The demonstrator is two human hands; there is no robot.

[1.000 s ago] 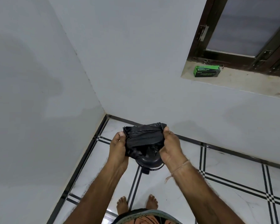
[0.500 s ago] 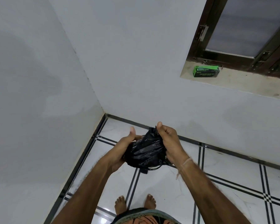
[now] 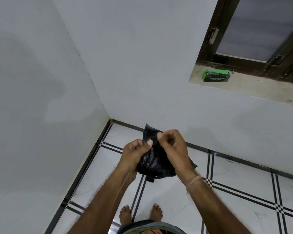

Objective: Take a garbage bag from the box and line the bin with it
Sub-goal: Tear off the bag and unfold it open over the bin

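White tiled floor [image 3: 235,191], room corner; window sill [image 3: 260,88] upper right. Black garbage bag [image 3: 156,162] crumpled, held up over the floor. Left hand [image 3: 134,154] fingers pinch its top edge; right hand [image 3: 174,149] fingers pinch just beside. Green box [image 3: 216,75] on the sill, well apart. Dark bin [image 3: 150,179] mostly hidden under the bag.

The box [image 3: 216,75] sits on the sill [image 3: 254,89] up to my right; the bag [image 3: 155,163] is between my left hand [image 3: 135,153] and right hand [image 3: 174,146].
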